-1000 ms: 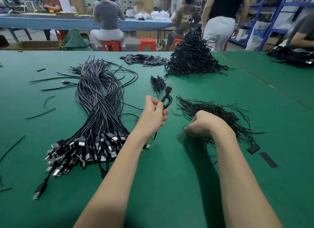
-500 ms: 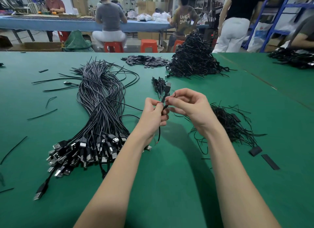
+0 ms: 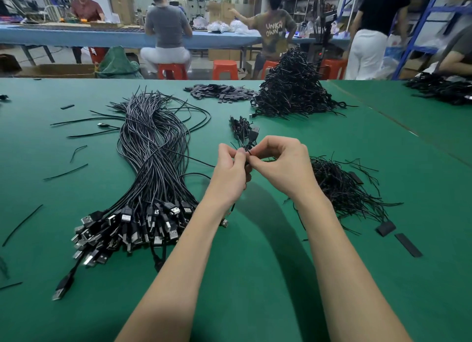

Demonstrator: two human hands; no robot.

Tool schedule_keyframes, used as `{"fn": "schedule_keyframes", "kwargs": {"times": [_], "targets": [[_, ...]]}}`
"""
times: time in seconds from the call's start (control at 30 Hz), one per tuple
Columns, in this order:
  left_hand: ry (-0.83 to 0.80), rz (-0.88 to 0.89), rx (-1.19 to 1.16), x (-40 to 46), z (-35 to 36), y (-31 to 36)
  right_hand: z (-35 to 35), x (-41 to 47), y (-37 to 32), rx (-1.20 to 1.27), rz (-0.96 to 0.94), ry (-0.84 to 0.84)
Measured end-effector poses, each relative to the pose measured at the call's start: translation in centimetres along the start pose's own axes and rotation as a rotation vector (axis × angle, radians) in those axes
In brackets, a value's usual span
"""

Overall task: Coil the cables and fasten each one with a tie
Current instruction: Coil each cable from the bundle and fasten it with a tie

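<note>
My left hand (image 3: 229, 170) grips a small coiled black USB cable (image 3: 252, 137), whose plug sticks up above my fingers. My right hand (image 3: 281, 163) meets it from the right and pinches a thin black tie at the coil, between thumb and forefinger. The coil itself is mostly hidden by my fingers. A big bundle of uncoiled black USB cables (image 3: 150, 163) lies on the green table (image 3: 255, 278) to the left, plugs toward me. A loose heap of black wire ties (image 3: 342, 186) lies just right of my right hand.
A tall pile of coiled cables (image 3: 293, 94) sits at the back, with flat black pieces (image 3: 219, 91) beside it and a few coiled cables (image 3: 240, 127) behind my hands. Stray ties lie at left. Several people sit or stand at benches beyond the table.
My right hand left the tie heap, rose with a tie and joined the left hand at the coil. Both hands have drawn closer together; the left hand barely moved.
</note>
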State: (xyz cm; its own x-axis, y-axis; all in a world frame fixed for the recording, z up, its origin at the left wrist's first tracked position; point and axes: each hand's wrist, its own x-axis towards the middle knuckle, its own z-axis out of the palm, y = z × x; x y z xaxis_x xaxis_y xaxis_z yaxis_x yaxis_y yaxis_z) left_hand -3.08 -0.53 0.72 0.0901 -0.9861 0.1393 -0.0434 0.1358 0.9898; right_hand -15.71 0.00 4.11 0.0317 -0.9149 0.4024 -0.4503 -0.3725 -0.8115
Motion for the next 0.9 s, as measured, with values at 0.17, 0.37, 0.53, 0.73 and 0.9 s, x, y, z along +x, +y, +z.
{"fn": "schedule_keyframes", "kwargs": {"times": [0.17, 0.37, 0.53, 0.73, 0.9], "targets": [[0.088, -0.017, -0.009, -0.1, -0.3, -0.3, -0.3, 0.0, 0.1, 0.188, 0.134, -0.101], [0.122, 0.044, -0.052, 0.3, -1.0, 0.1, -0.6, -0.2, 0.0, 0.573, 0.298, -0.17], [0.127, 0.156, 0.11, -0.3, -0.6, -0.4, -0.4, -0.2, -1.0, 0.194, -0.01, -0.218], [0.162, 0.128, 0.119, -0.1, -1.0, 0.0, -0.6, -0.3, -0.7, -0.008, -0.076, -0.241], [0.061, 0.015, -0.199, -0.1, -1.3, 0.6, -0.3, -0.2, 0.0, 0.415, 0.189, -0.131]]}}
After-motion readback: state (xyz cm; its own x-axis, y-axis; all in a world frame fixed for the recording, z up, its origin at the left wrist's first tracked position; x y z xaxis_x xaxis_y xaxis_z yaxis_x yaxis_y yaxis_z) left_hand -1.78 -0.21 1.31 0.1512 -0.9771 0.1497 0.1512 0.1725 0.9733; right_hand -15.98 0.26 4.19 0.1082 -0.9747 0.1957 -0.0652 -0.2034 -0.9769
